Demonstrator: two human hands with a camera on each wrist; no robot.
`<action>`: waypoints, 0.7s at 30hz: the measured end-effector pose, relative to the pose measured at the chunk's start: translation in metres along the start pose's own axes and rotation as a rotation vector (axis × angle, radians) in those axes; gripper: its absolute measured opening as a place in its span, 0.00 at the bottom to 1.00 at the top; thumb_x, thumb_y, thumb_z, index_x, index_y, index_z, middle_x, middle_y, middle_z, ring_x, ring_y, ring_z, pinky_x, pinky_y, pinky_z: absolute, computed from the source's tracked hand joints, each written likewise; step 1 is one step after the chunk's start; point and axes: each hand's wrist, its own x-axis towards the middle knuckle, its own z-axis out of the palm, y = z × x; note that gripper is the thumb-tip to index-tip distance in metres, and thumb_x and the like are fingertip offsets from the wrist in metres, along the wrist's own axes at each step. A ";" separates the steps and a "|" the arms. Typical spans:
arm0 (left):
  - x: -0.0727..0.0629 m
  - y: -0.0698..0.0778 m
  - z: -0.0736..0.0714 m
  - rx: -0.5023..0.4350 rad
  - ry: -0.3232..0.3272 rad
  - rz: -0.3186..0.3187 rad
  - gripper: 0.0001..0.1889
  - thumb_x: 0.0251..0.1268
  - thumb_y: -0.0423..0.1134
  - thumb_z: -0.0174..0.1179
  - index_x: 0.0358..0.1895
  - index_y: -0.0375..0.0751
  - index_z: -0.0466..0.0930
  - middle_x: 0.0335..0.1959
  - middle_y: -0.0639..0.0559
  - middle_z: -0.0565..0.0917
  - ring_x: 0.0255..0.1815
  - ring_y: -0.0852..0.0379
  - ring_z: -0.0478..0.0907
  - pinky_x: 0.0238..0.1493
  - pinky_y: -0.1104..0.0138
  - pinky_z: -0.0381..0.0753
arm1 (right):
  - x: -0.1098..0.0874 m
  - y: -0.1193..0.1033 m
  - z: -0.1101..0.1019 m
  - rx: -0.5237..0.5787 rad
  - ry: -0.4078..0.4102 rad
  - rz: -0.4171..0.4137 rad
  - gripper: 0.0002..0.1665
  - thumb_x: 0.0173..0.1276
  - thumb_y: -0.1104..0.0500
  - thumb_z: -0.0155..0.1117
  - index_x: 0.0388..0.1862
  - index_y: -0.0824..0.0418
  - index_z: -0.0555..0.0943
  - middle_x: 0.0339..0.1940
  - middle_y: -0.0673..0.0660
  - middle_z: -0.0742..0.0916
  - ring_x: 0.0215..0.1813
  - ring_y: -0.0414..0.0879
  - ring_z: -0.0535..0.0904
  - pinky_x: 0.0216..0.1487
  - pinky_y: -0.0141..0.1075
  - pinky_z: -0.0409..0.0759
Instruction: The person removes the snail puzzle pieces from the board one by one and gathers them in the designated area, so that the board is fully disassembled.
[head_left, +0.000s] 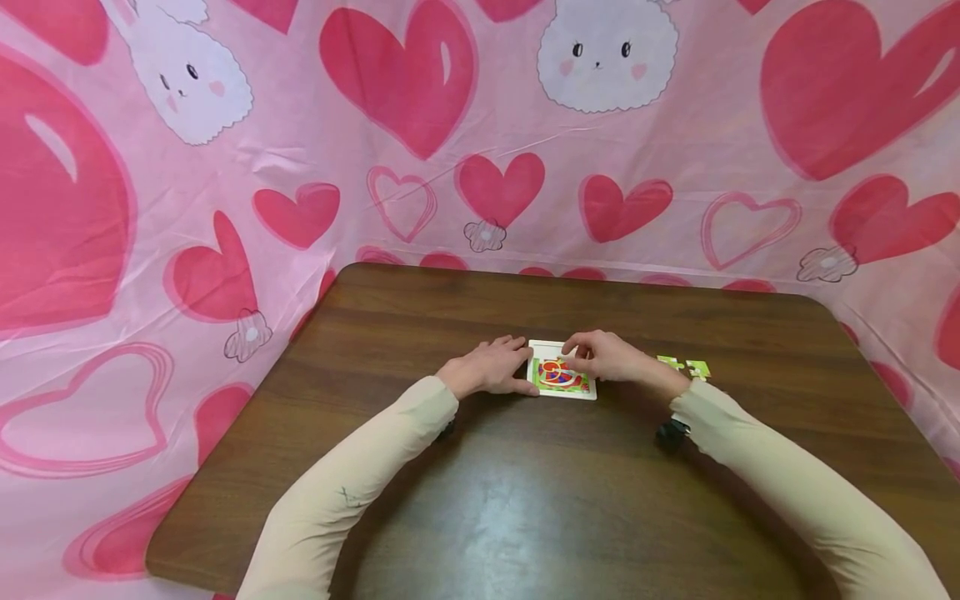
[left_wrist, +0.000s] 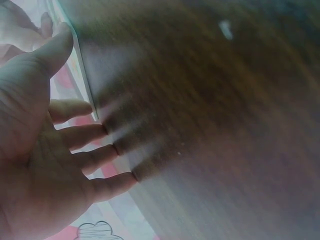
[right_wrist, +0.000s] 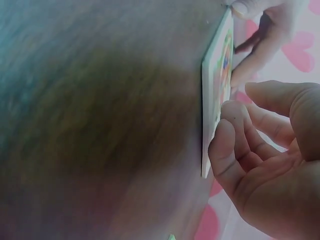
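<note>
A white-framed jigsaw puzzle [head_left: 558, 393] lies flat on the table, showing a picture in red, yellow, blue and green. My left hand [head_left: 491, 367] rests at its left side, fingertips on the tabletop and thumb at the frame's near left corner. Over the puzzle's right part is my right hand [head_left: 607, 357], fingers bent and the thumb apart from them. No piece shows between those fingers in the right wrist view, where the right hand [right_wrist: 270, 160] hovers beside or touches the puzzle frame [right_wrist: 207, 100]; which one is unclear. The hand covers part of the picture.
Loose green puzzle pieces [head_left: 697, 368] lie on the brown wooden table [head_left: 480, 500], right of the puzzle and behind the right wrist. A pink cloth [head_left: 525, 125] with hearts and rabbit faces hangs behind the table and along its left side.
</note>
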 end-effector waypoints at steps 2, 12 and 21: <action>0.000 0.000 0.000 0.002 0.000 0.002 0.45 0.61 0.71 0.54 0.76 0.49 0.59 0.80 0.47 0.54 0.81 0.44 0.50 0.75 0.43 0.55 | 0.003 0.000 0.002 -0.027 -0.004 -0.019 0.15 0.68 0.57 0.65 0.51 0.61 0.81 0.28 0.53 0.82 0.21 0.41 0.74 0.23 0.34 0.75; 0.000 0.001 -0.001 0.014 0.001 0.004 0.45 0.62 0.71 0.53 0.76 0.49 0.59 0.80 0.46 0.54 0.81 0.44 0.50 0.75 0.42 0.56 | 0.014 -0.008 0.008 -0.081 -0.003 -0.039 0.15 0.65 0.57 0.67 0.49 0.59 0.82 0.27 0.51 0.83 0.26 0.41 0.74 0.30 0.33 0.72; -0.001 0.003 -0.002 0.021 -0.009 -0.004 0.45 0.61 0.71 0.53 0.77 0.50 0.58 0.80 0.46 0.53 0.81 0.44 0.50 0.75 0.42 0.56 | 0.017 -0.014 0.013 -0.078 -0.034 -0.011 0.17 0.65 0.54 0.69 0.49 0.60 0.81 0.25 0.49 0.82 0.25 0.39 0.73 0.30 0.33 0.72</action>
